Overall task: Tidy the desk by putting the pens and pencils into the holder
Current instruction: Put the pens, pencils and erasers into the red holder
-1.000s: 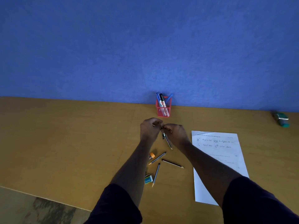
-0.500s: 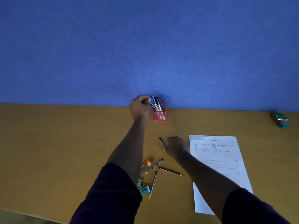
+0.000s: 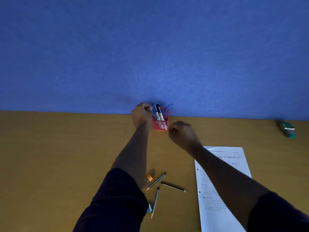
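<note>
Head view, holder: red mesh holder (image 3: 160, 122) stands at the far edge of the desk (image 3: 58, 156), against the blue wall (image 3: 150, 47).
Head view, contents filed: a blue-capped marker (image 3: 154, 108), a black-capped marker (image 3: 159, 113) and a blue pen (image 3: 167, 108) stand in the holder, leaning.
Head view, left hand: left hand (image 3: 141, 114) is at the holder's left rim, fingers curled and pinching a thin dark pencil (image 3: 153, 113) whose lower end is already inside the mesh; not yet let go.
Head view, right hand: right hand (image 3: 183, 134) hovers just right of the holder, fingers curled in; it probably carries a pencil, but none shows and the picture is too dim to tell.
Head view, items outstanding: three pencils lie loose on the near desk, close together: one slanted (image 3: 156, 181), one pointing right (image 3: 173, 187), one nearly lengthwise (image 3: 155, 202).
Head view, not for filing: orange sharpener (image 3: 148, 178) beside the slanted pencil; a teal-striped eraser (image 3: 149, 208) half hidden by the left sleeve; printed sheet (image 3: 222, 190) under the right forearm; teal stapler (image 3: 287, 128) far right.
Progress, judged: roughly half done; three items filed, one going in, at least three left to gather.
</note>
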Demonstrator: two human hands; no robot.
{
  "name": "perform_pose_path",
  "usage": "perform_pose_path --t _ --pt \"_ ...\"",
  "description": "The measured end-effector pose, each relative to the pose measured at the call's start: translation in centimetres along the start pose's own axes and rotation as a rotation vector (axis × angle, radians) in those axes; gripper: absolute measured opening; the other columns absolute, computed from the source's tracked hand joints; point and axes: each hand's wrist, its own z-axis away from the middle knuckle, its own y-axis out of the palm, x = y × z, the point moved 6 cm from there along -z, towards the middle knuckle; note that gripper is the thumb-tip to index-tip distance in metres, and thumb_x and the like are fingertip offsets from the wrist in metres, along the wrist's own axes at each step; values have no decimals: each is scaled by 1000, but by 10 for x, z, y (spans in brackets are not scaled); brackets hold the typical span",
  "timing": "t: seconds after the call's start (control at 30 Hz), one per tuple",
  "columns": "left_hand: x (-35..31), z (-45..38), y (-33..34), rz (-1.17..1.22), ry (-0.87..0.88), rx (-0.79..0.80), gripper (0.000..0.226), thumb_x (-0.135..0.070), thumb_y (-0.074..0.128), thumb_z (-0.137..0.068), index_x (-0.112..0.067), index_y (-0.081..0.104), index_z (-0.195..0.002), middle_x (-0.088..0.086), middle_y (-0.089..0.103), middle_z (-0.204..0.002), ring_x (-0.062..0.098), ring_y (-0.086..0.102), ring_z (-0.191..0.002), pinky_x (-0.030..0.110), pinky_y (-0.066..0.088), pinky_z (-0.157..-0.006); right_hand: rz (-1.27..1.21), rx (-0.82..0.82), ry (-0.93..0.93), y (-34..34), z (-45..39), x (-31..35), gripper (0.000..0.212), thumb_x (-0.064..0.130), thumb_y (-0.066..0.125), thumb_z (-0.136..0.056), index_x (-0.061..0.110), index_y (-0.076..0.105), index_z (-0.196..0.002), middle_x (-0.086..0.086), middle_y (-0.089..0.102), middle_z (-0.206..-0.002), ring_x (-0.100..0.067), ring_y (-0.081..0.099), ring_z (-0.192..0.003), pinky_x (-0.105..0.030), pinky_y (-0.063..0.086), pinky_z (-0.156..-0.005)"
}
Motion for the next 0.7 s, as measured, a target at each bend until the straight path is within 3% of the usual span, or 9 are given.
perform_pose_path --t 0.1,0.2,0.33,0.5,0.6,0.7 --pt "1 -5 5 -23 -28 49 12 -14 67 -91 -14 77 -97 5 76 -99 18 68 -86 21 41 -67 -103 -143 77 -16 -21 -2 3 8 71 -81 9 73 -79 -7 68 -74 -22 63 -66 -33 51 -62" --pt "2 -8 11 -64 -33 107 12 -15 67 -91 -16 78 -95 6 76 -97 21 70 -88 22 43 -66 -156 -111 152 -11 -38 -5 17 18 71 -87 4 69 -79 -9 64 -76 -22 60 -68 -33 47 -63" --pt "6 -9 17 -118 4 153 12 -17 68 -89 -13 78 -93 10 76 -93 27 70 -89 35 57 -74 -219 -144 132 -8 -49 5 24 22 68 -91 7 61 -74 -2 56 -72 -14 50 -63 -12 33 -56" --pt "11 -5 21 -128 25 154 15 -14 66 -89 -9 78 -97 10 74 -98 28 70 -90 37 58 -75 -249 -125 199 4 -58 7 27 21 63 -95 3 60 -75 -7 55 -74 -18 50 -65 -27 32 -57" --pt "14 0 23 -118 64 166 20 -17 68 -90 -9 74 -107 11 71 -108 28 68 -97 40 57 -82 -174 -50 225 14 -63 3 28 20 60 -96 5 57 -73 -6 50 -74 -19 47 -64 -28 28 -58" --pt "20 8 24 -92 82 179 18 -17 69 -90 -12 72 -106 9 72 -104 27 68 -96 40 56 -81 -116 73 248 27 -69 0 20 18 57 -97 4 66 -87 -8 56 -80 -22 53 -70 -27 31 -57"
